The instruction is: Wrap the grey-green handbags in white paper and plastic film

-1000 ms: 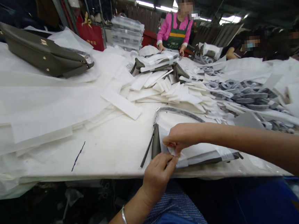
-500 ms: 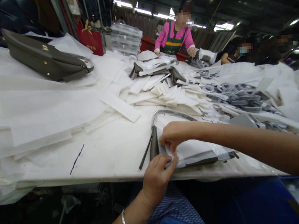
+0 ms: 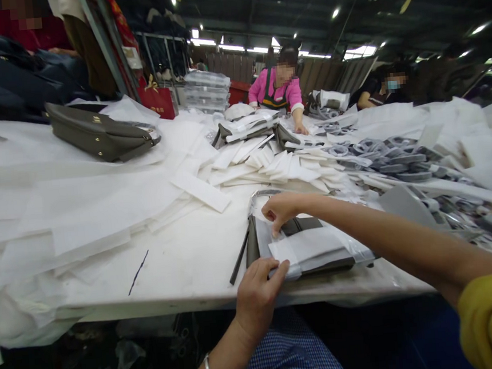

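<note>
A dark olive handbag lies flat at the near edge of the table, partly wrapped in white foam sheet and clear film. Its strap hangs out to the left, and a wrapped handle arches at the back. My left hand grips the bag's near left corner, thumb and fingers closed on the wrapped edge. Over the bag's upper left part, my right hand is closed in a pinch, fingertips down by some translucent material; what they hold is too small to make out.
White foam sheets cover the table's left side, with another olive handbag on them. Foam strips and grey wrapped handles are heaped beyond my hands. A co-worker in pink reaches over the far side.
My right hand has lifted away from my left hand toward the back of the bag. More of the bag's olive surface shows now. The left hand keeps its corner; the co-worker has bent forward.
</note>
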Tool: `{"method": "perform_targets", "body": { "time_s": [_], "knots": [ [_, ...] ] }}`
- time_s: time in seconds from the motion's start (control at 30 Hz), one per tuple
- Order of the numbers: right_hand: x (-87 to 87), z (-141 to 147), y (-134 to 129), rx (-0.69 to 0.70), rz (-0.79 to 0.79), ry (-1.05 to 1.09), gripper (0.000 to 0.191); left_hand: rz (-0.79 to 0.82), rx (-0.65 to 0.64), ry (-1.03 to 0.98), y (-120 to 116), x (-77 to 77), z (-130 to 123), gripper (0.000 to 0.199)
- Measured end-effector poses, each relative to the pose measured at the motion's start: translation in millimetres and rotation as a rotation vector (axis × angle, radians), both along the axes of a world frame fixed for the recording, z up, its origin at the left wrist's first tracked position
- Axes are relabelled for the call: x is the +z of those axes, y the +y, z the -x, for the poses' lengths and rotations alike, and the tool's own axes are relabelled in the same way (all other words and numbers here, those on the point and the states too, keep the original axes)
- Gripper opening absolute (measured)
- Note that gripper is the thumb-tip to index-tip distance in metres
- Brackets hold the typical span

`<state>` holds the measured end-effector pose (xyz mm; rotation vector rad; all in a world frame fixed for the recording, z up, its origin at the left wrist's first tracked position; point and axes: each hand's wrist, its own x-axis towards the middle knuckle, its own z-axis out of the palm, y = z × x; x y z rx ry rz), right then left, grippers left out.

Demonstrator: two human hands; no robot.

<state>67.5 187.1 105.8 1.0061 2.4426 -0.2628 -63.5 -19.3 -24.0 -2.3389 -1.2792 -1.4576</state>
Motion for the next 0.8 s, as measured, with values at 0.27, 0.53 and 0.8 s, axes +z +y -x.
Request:
{"method": "perform_targets", "body": {
  "time_s": [0.27,0.53,0.8],
  "knots": [
    [-20.9,-36,-44,-0.115,0.137,0.329,0.109,0.017,0.030,-0.019,-6,1.4,-3,0.031],
    [-60.2,-44,-38,-0.297,0.182,0.600,0.079,0.122,0.043,-0.013,-6,-3.4,-1,0.047],
    [-68.0,-40,-33,-0.344,-0.021,0.748,0.041,0.133,-0.022,-0.015,-10,0.8,-1,0.056]
  ]
}}
